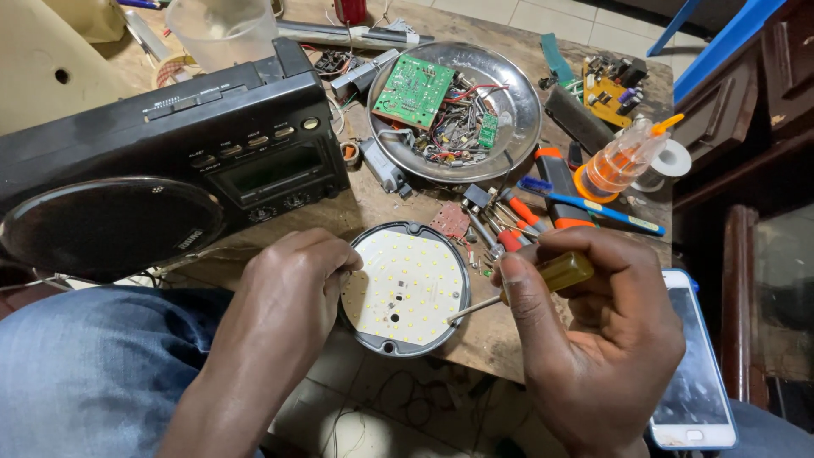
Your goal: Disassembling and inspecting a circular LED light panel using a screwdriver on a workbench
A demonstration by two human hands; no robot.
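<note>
Both hands are busy: the left hand steadies the round LED lamp at the tabletop edge, the right hand grips a screwdriver. Its tip could slip and scratch LEDs, or the overhanging lamp could tip off.

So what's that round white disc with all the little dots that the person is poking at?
The round lamp panel is a white disc dotted with rows of small yellowish squares, set in a dark grey rim with screw tabs. It lies flat at the wooden table's near edge, partly overhanging it. The left hand holds its left rim; the right hand holds a yellow-handled screwdriver whose tip touches its lower right face.
</note>
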